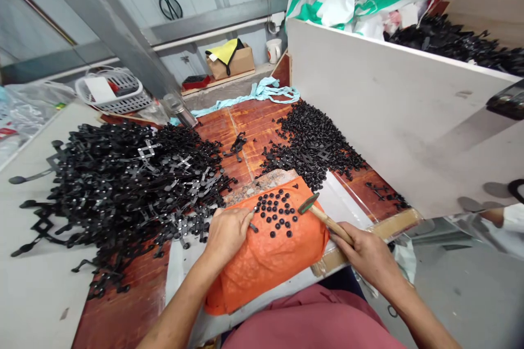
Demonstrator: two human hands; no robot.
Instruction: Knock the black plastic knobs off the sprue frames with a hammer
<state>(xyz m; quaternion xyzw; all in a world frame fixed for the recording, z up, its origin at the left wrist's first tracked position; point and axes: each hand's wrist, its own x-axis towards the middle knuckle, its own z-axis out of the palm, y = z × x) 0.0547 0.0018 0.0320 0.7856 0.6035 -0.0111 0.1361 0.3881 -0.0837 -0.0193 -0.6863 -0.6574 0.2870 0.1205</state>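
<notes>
Over orange cloth [262,267] on the worktop [213,118], gripping a hammer [325,219] in the right hand [364,245], pinching a small dark part [254,227] in the left hand [229,232], beside black caps [275,209].

My orange cloth [262,278] is dotted with black round caps [275,209]; my hammer [331,223] has a greenish head, tan handle. My top [315,322] is maroon, the streaked worktop [219,125] reddish-brown, the scissor linkages [123,174] black and silvery.

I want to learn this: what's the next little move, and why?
Perhaps bring the hammer over to the dark part and tap gently: the right hand holds it off to one side, and the left hand seems to steady that part on the orange cloth.
</notes>
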